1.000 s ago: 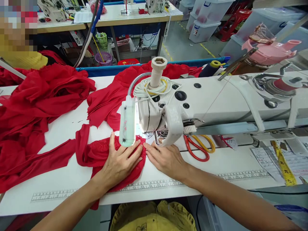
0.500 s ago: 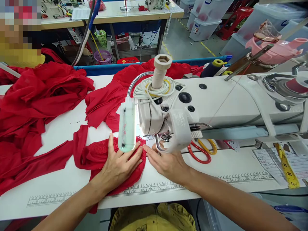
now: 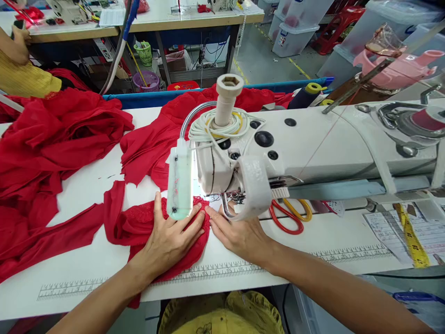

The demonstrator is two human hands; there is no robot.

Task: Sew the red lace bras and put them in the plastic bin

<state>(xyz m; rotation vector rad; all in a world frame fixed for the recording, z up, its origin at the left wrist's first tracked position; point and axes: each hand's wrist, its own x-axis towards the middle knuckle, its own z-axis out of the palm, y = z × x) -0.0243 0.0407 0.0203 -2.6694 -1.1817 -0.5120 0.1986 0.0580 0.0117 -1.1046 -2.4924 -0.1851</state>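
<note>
My left hand lies spread over a piece of red lace-trimmed fabric, pressing it down on the white table with its fingers apart. At the fabric's right edge is my right hand, its fingers drawn together with the tips on that edge; part of it is hidden behind the white guard of the sewing machine. Directly above the left fingertips hangs a pale green lamp on a bendable metal neck. The needle area sits just beyond both hands and is mostly hidden.
More red fabric is heaped at left, and another piece lies behind the machine head. Scissors with red and yellow handles rest under the arm. A tape measure lies on papers at right. Another person's arm shows at upper left.
The view has shifted very slightly. Both hands and the red fabric keep almost the same place under the machine.
</note>
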